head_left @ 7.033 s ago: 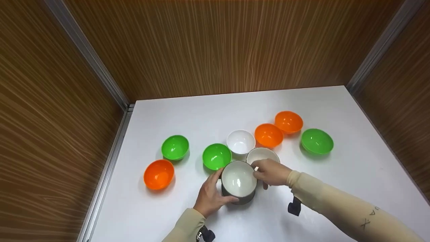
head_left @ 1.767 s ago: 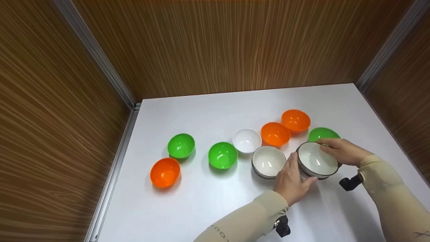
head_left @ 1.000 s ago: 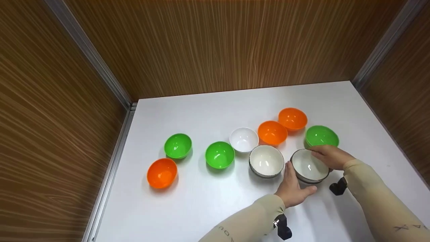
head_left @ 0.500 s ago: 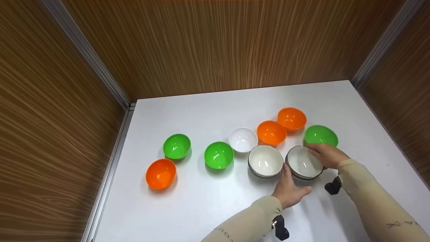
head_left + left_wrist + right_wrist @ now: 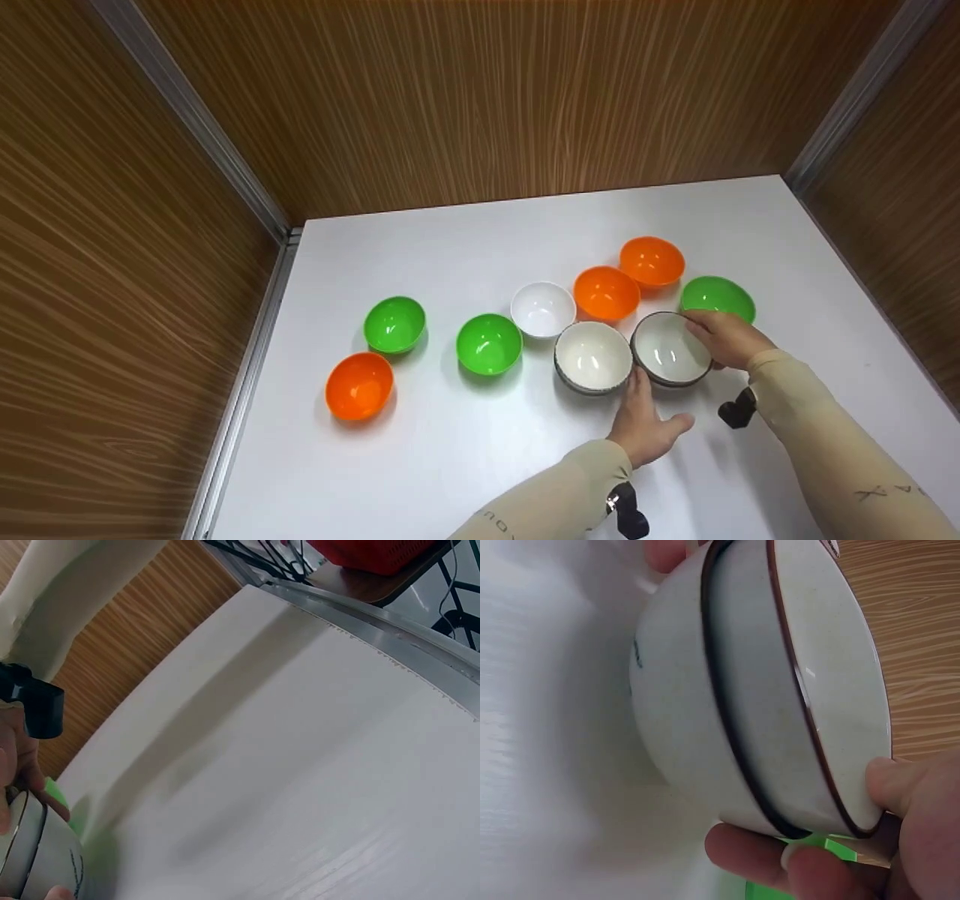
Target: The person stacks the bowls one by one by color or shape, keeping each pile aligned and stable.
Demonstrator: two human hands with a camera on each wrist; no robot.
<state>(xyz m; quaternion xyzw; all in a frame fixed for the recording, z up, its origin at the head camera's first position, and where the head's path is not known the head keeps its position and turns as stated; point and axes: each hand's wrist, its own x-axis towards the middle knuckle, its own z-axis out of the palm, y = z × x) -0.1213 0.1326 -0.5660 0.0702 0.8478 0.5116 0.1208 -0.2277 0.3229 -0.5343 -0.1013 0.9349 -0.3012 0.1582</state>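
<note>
Two nested off-white bowls with dark rims (image 5: 671,349) are in the grip of my right hand (image 5: 727,337), at the stack's right edge. In the right wrist view the thumb (image 5: 896,784) lies inside the upper bowl (image 5: 832,667) and curled fingers reach under the lower bowl (image 5: 679,690). My left hand (image 5: 645,427) is spread in front, its fingertips at the gap between this stack and another off-white bowl with a dark rim (image 5: 592,356). The green bowl (image 5: 718,296) behind my right hand is partly covered by it.
A white bowl (image 5: 543,310) and two orange bowls (image 5: 607,293) (image 5: 652,262) stand behind. Further left are two green bowls (image 5: 489,345) (image 5: 394,325) and an orange one (image 5: 359,386). Wood-grain panels (image 5: 480,105) enclose the white table (image 5: 420,465).
Since the first frame the nested bowls have travelled from front centre to the right side. Lately they shift left and back, close beside the other off-white bowl, while the left hand comes away from them.
</note>
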